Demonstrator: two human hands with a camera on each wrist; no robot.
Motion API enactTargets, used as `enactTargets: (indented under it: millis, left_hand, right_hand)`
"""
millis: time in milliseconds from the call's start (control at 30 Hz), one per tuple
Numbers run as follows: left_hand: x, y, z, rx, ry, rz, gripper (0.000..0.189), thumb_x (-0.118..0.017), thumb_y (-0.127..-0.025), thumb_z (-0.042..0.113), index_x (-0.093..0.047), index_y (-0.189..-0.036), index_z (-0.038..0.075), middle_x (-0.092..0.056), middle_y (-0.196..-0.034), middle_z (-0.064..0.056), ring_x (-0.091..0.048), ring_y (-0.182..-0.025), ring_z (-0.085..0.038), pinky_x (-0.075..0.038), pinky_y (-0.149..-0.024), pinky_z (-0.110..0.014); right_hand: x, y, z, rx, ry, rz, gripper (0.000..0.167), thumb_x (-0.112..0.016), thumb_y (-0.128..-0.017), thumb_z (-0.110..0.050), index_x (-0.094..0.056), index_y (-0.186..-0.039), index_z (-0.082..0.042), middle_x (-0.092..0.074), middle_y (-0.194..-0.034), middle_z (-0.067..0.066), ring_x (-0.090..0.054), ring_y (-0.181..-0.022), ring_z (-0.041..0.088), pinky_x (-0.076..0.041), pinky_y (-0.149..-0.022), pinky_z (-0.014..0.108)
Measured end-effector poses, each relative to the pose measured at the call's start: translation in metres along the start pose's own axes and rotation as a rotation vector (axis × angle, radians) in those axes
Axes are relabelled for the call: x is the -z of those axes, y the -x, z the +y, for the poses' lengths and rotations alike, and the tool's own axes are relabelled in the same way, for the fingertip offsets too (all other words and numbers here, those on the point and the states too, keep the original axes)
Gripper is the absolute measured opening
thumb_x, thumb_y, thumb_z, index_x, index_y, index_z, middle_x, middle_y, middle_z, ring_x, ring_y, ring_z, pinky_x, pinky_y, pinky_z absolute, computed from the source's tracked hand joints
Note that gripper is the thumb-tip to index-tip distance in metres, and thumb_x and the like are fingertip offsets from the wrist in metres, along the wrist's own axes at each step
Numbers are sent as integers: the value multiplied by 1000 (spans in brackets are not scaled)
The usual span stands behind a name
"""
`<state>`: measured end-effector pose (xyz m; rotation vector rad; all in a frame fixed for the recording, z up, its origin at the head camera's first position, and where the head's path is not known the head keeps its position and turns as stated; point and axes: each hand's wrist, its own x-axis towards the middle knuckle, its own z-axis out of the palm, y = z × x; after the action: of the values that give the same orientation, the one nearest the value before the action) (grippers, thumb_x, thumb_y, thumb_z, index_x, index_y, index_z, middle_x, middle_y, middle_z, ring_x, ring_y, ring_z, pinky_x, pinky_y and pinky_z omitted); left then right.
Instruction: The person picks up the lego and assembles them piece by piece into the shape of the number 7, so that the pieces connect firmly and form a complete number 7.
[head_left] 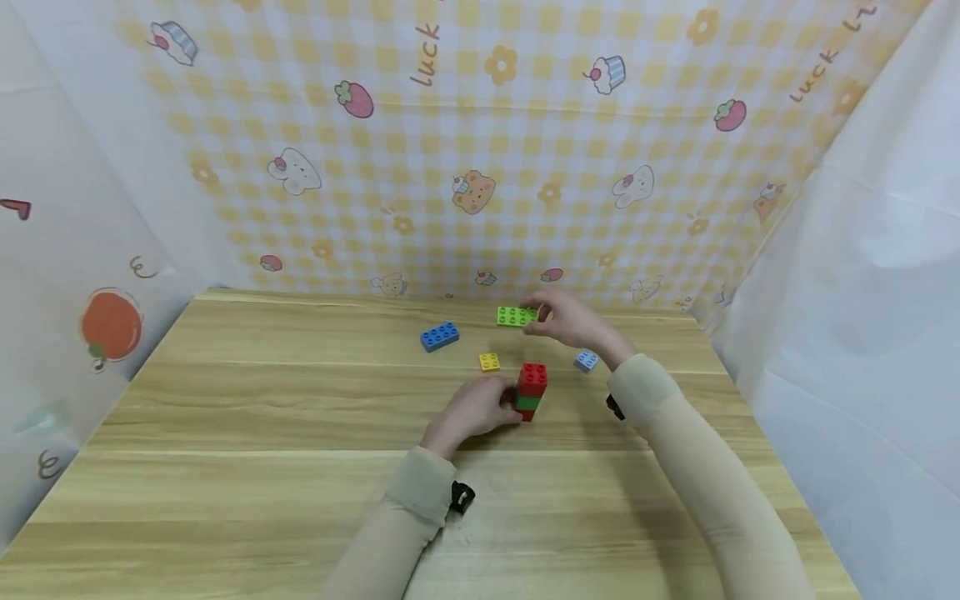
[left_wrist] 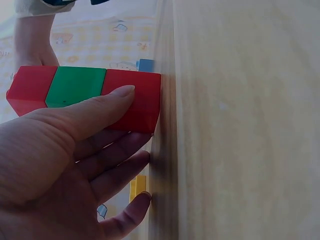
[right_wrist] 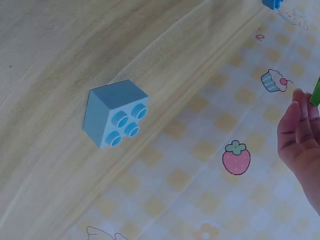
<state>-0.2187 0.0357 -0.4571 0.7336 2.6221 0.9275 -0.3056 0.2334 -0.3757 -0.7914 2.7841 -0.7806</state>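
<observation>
My left hand (head_left: 480,407) holds an upright stack of toy building bricks (head_left: 532,379), red at top and bottom with green between. In the left wrist view the thumb lies along one side of the stack (left_wrist: 76,87), fingers behind it. At the back, my right hand (head_left: 572,321) pinches the right end of a long lime-green brick (head_left: 513,316), studs up. The right wrist view catches only a sliver of that brick at the fingertips. I cannot tell whether it touches the table.
A long blue brick (head_left: 440,336) lies left of the lime-green one. A small yellow brick (head_left: 489,362) sits just behind the left hand. To the right is a small light-blue brick (head_left: 587,360), under the right forearm. A patterned cloth (head_left: 420,208) rises behind the wooden table (head_left: 262,400).
</observation>
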Motion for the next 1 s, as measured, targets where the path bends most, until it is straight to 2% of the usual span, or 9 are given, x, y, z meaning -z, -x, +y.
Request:
enactTargets:
  millis: [200, 600, 867, 1000]
  left_hand:
    - [0, 2, 1, 7, 1, -1, 32, -79, -84, 27, -70, -111, 14, -68, -96, 5, -60, -86, -10, -49, -85, -33]
    - [0, 2, 1, -5, 14, 4, 31, -79, -85, 26, -70, -111, 13, -68, -96, 4, -59, -83, -10, -49, -82, -34]
    - [0, 1, 0, -2, 15, 1, 32, -78, -85, 27, -69, -113, 13, -69, -99, 4, -62, -88, -11, -49, -87, -34]
    - [2, 2, 2, -9, 2, 4, 31, -78, -85, 28, -69, -110, 12, -69, -96, 3, -61, -84, -10, -49, -84, -34]
  right_hand:
    - [1, 13, -7, 78, 12, 12, 41, -75, -88, -22, -64, -125, -9, -64, -118, 5, -62, -89, 16, -53, -74, 36]
    - [5, 38, -24, 134, -71, 5, 39, -76, -88, -21, -65, -123, -8, -62, -108, 1, -59, -91, 20, -53, -78, 36]
    - [5, 51, -31, 124, -117, -9, 39, -75, -89, -21, -64, -125, -9, -63, -103, -2, -58, -88, 16, -53, -80, 38]
    - [4, 58, -36, 126, -112, -20, 39, -75, -89, -21, -65, -124, -8, -63, -104, -3, -59, -90, 15, -53, -80, 35]
